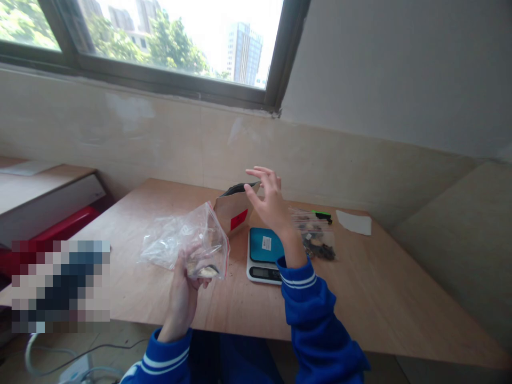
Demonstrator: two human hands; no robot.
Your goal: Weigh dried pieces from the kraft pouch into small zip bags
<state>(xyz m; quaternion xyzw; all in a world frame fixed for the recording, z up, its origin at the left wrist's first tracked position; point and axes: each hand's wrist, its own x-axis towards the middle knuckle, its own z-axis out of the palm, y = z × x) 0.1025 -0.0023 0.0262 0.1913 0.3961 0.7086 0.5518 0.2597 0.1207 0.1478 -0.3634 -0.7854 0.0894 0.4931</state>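
Head camera looks down across a pale plywood surface [360, 290] set against a beige panelled wall [120, 144]. A window [172, 40] at twelve o'clock shows trees and tall buildings. At nine o'clock stands a second desk [40, 192] with a red object [66, 224] beneath it, and at seven o'clock cables [80, 362] lie on the floor. A pixelated patch hides part of the lower left.

Near the surface's front edge at seven o'clock, the left hand [182, 301] has its grip clamped around the lower part of a clear zip bag [184, 237], which holds pale pieces [204, 271] in its bottom corner. The right hand [272, 205] is raised at one o'clock, its grip apart with the fingers [256, 172] spread, just beside the dark-lined opening of an upright brown paper pouch [232, 210]; any contact is hard to tell. The pouch bears a red label [239, 219] with no readable writing.

Below the right wrist sits a digital scale [262, 261] with a teal top and a small white tag [266, 243], too small to read. To its right lie a second clear bag [316, 240] of dark pieces, a green-tipped marker [322, 215] and a white paper sheet [354, 222]. Blue striped sleeves [316, 314] cover both forearms.
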